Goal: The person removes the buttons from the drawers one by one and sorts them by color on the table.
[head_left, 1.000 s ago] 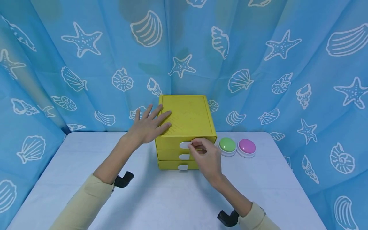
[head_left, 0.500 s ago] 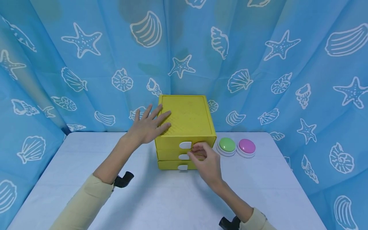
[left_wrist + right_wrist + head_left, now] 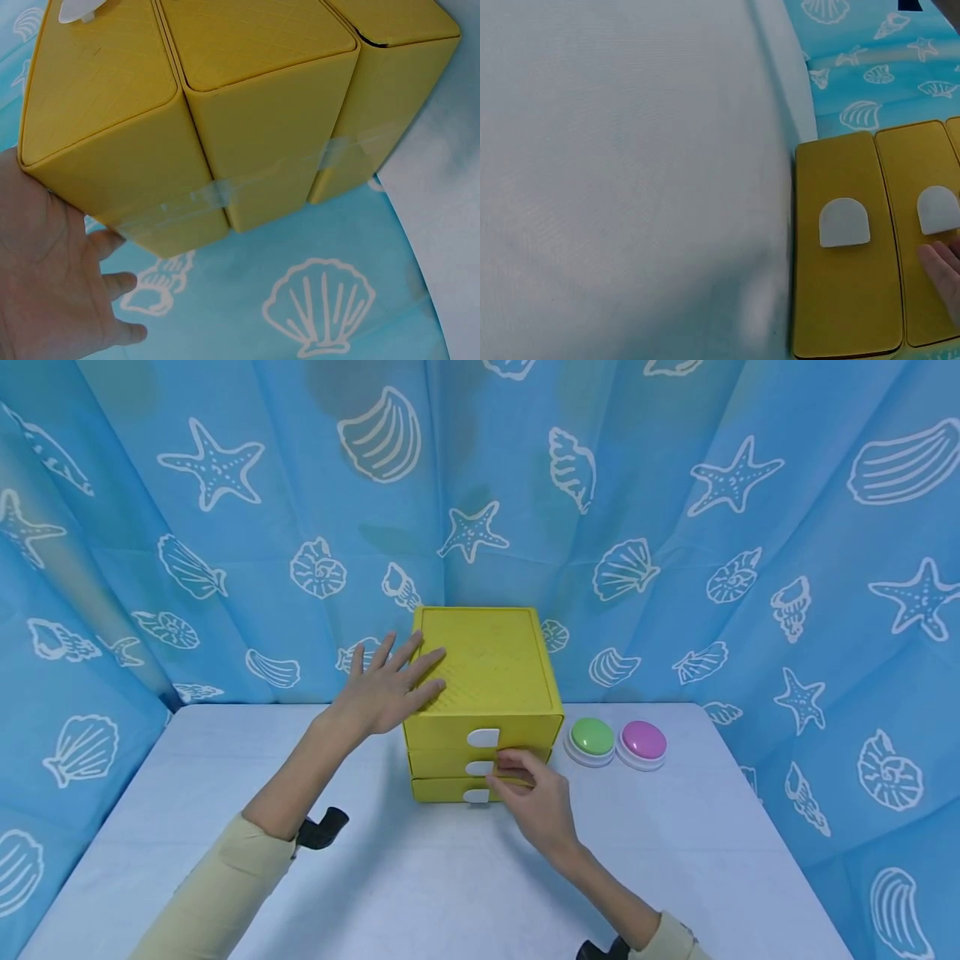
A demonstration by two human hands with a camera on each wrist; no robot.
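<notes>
A yellow three-drawer box stands at the back of the table, all its drawers pushed in. Each drawer front carries a white tab handle. My left hand rests with spread fingers on the box's top left edge; the left wrist view shows that hand by the box's side. At the middle handle, my right hand has its thumb and fingers bent loosely apart by the tab's right end. In the right wrist view a fingertip lies just beside the middle tab, not around it.
Right of the box sit a green push button and a pink push button on white bases. A white cloth covers the table. Behind hangs a blue curtain with shell prints. Clear tape runs along the box's side.
My right hand has left the top drawer's handle and moved down to the middle one. The left hand has stayed on the box, and the drawers have not moved.
</notes>
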